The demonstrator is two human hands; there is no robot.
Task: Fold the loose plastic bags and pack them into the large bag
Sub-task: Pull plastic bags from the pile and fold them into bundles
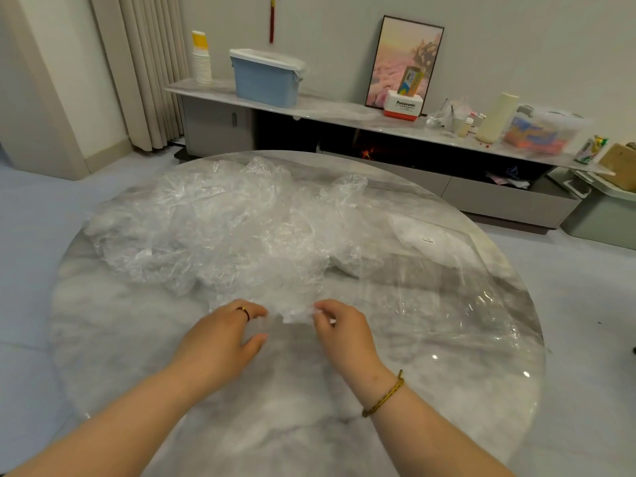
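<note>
A heap of crumpled clear plastic bags covers the far half of the round marble table. A large flat clear bag with a small white label lies spread on the table's right side. One loose bag trails from the heap toward me. My left hand, with a ring on one finger, pinches this bag's near left edge. My right hand, a cord bracelet on its wrist, pinches the near right edge with curled fingers. Both hands sit just above the tabletop.
Behind the table runs a long low cabinet with a blue lidded bin, a stack of paper cups, a framed picture and small clutter. A curtain hangs at the far left. A grey bin stands at the right.
</note>
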